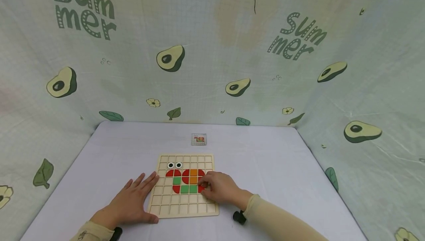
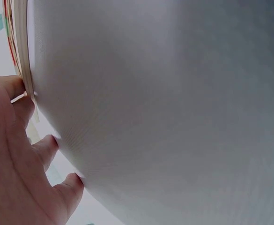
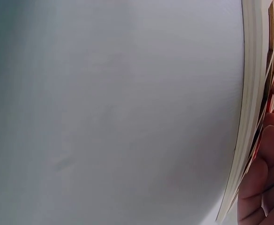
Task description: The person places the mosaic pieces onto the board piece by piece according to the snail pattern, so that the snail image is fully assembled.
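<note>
most of the grid board (image 1: 183, 208) on the table (image 1: 282, 167) sits unfilled; eyes and red/green/orange tiles placed. left hand (image 1: 134, 200) lies flat, steadying its edge; right hand (image 1: 220, 189) pinches a red tile (image 1: 201, 188).

Surface (image 1: 265, 167) mostly bare: wide free lanes left and right of the wooden grid board (image 1: 184, 208), plus an open strip on the far side. Only small obstacle there is a little card (image 1: 199, 139), lying apart from the board's far edge. Left hand (image 1: 132, 200) lies flat against the board's near left edge, right hand (image 1: 220, 189) sits over its right part; both block the near approach. Cloth backdrop (image 1: 212, 67) walls in the far, left and right sides.
</note>
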Available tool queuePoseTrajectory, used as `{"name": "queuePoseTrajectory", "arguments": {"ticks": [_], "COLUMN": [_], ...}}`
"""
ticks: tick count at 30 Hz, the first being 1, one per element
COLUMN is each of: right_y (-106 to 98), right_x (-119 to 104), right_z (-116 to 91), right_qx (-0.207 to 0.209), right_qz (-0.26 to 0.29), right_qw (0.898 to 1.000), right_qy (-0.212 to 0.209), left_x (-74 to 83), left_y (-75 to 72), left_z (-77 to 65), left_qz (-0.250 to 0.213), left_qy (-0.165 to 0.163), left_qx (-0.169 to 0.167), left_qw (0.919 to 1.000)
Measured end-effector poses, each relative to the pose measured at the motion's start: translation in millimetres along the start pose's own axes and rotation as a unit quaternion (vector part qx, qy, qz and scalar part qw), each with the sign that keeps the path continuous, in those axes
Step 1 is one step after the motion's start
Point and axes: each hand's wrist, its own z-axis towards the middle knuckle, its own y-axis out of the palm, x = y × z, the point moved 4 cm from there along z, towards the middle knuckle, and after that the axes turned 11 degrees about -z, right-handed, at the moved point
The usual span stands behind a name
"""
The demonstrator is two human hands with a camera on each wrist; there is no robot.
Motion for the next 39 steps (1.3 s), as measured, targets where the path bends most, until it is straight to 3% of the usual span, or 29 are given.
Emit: {"name": "queuePoseTrajectory", "arguments": {"ticks": [18, 31, 39], "right_y": [-3, -21, -30], "right_x": [4, 24, 41], "right_z": [-6, -20, -27], "right_qx": [0.007, -0.036, -0.056], "right_qz": [0.014, 0.083, 0.095], "right_qw": [1.000, 0.996, 0.994], "right_qy": [-0.004, -0.003, -0.006], "left_x": [2.0, 4.7, 4.5], "left_y": [-1.9, -4.5, -6.0], "left_z": [-0.4, -1.6, -0.9], "left_qz": [-0.006, -0.010, -0.004], "left_qy": [-0.003, 0.010, 0.007], "left_qx": [-0.005, -0.003, -0.004], "left_qw": [1.0000, 0.9999, 1.0000]}}
